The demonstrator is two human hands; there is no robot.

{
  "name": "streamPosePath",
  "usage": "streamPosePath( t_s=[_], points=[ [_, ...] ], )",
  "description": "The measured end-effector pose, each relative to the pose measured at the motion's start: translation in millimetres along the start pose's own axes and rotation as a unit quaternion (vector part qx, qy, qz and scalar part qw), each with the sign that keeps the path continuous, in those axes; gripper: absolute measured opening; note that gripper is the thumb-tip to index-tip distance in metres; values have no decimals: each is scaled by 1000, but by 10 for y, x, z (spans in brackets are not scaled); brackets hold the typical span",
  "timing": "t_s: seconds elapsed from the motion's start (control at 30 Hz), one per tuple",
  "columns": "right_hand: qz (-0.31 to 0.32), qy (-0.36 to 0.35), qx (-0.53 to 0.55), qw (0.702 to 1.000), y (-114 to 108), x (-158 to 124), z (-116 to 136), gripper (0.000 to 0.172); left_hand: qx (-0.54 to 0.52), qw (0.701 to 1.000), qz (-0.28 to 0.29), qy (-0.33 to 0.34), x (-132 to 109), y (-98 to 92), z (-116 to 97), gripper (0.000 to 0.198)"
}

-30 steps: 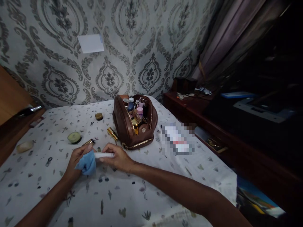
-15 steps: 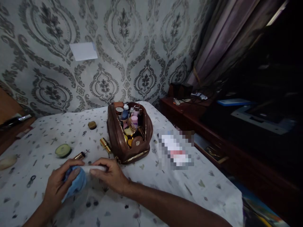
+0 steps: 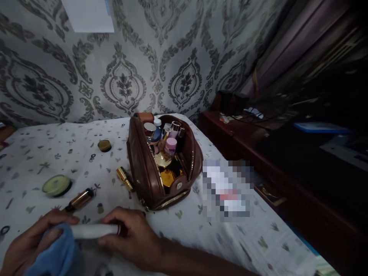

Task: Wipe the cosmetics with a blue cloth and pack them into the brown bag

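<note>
My right hand [image 3: 130,239] is closed around one end of a white tube [image 3: 93,230], held level just above the patterned white tablecloth [image 3: 71,157]. My left hand [image 3: 27,245] grips a blue cloth [image 3: 54,255] wrapped over the tube's other end. Both hands sit at the bottom left of the view. Just beyond them stands an open brown leather pouch [image 3: 145,172] filled with several small cosmetic bottles and jars.
Loose on the cloth lie a gold tube [image 3: 124,178], a dark gold-capped tube [image 3: 79,200], a green round tin [image 3: 56,185] and a small brown tin [image 3: 104,145]. A blurred-out item [image 3: 227,189] lies right of the pouch. A dark wooden cabinet [image 3: 258,153] stands at the right.
The view has tipped down and moved closer, so the pouch looks larger and my hands sit lower in the frame. The blue cloth has slid along the white tube.
</note>
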State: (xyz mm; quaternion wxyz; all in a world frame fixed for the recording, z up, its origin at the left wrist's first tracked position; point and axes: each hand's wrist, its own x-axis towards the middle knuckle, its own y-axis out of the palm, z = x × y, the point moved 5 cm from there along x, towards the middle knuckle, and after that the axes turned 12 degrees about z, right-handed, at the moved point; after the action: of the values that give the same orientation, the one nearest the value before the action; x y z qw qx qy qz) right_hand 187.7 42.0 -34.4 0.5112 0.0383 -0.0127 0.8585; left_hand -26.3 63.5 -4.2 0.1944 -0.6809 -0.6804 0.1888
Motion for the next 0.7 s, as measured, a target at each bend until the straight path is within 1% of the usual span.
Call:
streamPosePath(
  t_s=[0.07, 0.13, 0.2, 0.27, 0.33, 0.4, 0.47, 0.53, 0.6, 0.7],
  points=[
    [11, -29, -44, 999, 6, -7, 37, 32, -6, 1000, 9, -1, 2, 6, 48, 39],
    [17, -53, -104, 993, 14, -12, 61, 31, -18, 999, 26, -16, -14, 36, 70, 38],
    [19, -64, -170, 983, 24, -19, 73, 28, -33, 997, 51, -37, -44, 85, 62, 37],
    [27, -68, -215, 974, 37, -30, 74, 22, -42, 995, 83, -41, -75, 142, 11, 39],
    [47, -79, -236, 967, 60, -44, 76, 18, -32, 994, 103, -25, -100, 182, -69, 41],
    [66, -94, -240, 964, 84, -56, 78, 22, -13, 994, 109, -11, -112, 205, -139, 42],
    [66, -104, -233, 965, 94, -56, 80, 25, -3, 995, 100, -6, -107, 209, -181, 44],
    [38, -104, -212, 971, 81, -44, 89, 23, -2, 997, 80, -1, -86, 207, -205, 44],
    [-7, -110, -174, 978, 52, -33, 117, 18, 6, 998, 68, 12, -57, 224, -226, 43],
    [-72, -154, -128, 977, 13, -43, 194, 14, 16, 995, 96, 19, -29, 326, -241, 47]
  ],
)
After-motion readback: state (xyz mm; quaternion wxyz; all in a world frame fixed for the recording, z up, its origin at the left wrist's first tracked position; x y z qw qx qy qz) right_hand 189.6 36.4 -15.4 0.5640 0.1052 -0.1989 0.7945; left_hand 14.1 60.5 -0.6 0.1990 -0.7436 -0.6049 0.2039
